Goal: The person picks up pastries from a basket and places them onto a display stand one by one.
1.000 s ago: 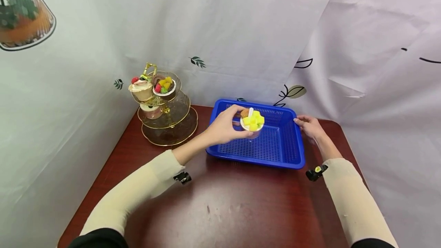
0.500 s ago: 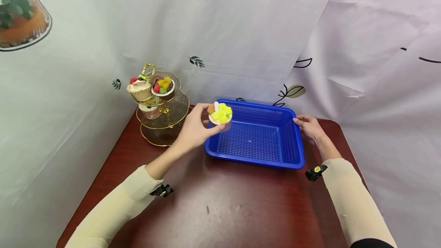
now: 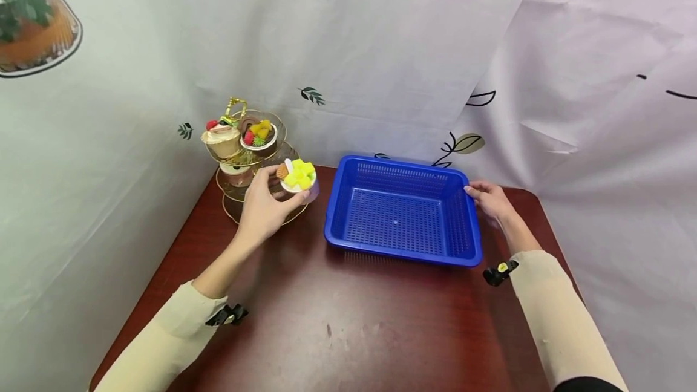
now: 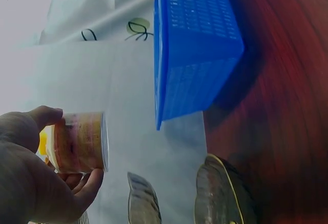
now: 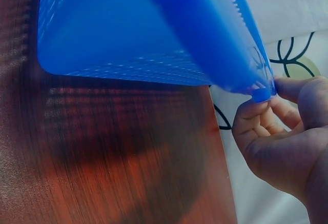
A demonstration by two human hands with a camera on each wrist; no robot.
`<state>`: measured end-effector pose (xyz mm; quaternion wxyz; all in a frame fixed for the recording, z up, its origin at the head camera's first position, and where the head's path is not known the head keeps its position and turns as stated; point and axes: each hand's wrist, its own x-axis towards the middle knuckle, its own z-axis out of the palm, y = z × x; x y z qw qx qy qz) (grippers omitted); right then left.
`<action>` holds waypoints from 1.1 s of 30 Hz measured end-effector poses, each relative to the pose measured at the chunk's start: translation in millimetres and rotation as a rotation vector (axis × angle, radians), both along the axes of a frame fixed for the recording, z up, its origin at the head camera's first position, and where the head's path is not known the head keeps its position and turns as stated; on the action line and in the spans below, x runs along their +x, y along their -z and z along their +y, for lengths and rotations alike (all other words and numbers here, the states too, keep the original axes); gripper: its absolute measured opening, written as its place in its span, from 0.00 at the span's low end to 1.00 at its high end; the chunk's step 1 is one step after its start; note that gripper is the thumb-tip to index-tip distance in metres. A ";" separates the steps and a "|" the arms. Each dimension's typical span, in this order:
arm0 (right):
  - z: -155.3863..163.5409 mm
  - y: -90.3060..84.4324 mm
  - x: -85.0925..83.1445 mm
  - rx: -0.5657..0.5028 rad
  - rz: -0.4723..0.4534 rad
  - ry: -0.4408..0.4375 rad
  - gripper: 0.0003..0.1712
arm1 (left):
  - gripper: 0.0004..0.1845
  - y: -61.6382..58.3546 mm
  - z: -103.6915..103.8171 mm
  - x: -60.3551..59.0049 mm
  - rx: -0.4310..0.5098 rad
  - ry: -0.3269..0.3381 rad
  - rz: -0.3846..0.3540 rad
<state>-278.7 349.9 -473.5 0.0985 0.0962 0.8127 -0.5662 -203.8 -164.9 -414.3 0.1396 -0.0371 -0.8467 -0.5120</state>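
My left hand [image 3: 264, 207] grips a small clear dessert cup [image 4: 81, 141] topped with yellow cubes, a brown biscuit and a white stick. It is held up in front of the tiered stand [image 3: 294, 213], overlapping the lower tiers in the head view. Layered filling shows through the cup's side in the left wrist view. At the right, my right hand [image 3: 490, 201] pinches the rim of a blue plastic basket [image 3: 403, 253], thumb on one side and curled fingers on the other. Nothing lies inside the basket.
On the stand's top tier sit a cream-topped cupcake [image 3: 222, 140] and a chocolate dessert cup [image 3: 259, 137] with fruit. Another cup [image 3: 235, 174] stands on the middle tier. A printed cloth [image 3: 392, 65] hangs behind the dark red table [image 3: 348, 325].
My left hand has carried the dessert cup leftward from over the basket to in front of the stand. The right hand and the basket have stayed in place.
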 end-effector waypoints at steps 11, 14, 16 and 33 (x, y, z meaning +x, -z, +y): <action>2.5 0.9 0.0 0.006 0.004 0.011 0.33 | 0.43 2.4 -24.0 0.1 0.044 -0.054 -0.080; 1.8 0.5 -0.2 0.002 0.002 0.010 0.33 | 0.43 3.4 -28.4 -0.3 0.044 -0.066 -0.081; 1.1 0.3 -0.5 -0.001 -0.003 0.010 0.33 | 0.43 3.8 -30.7 -0.2 0.039 -0.073 -0.076; 0.4 2.7 -1.4 -0.035 -0.010 0.012 0.32 | 0.43 14.2 -40.4 -7.3 0.003 -0.134 -0.083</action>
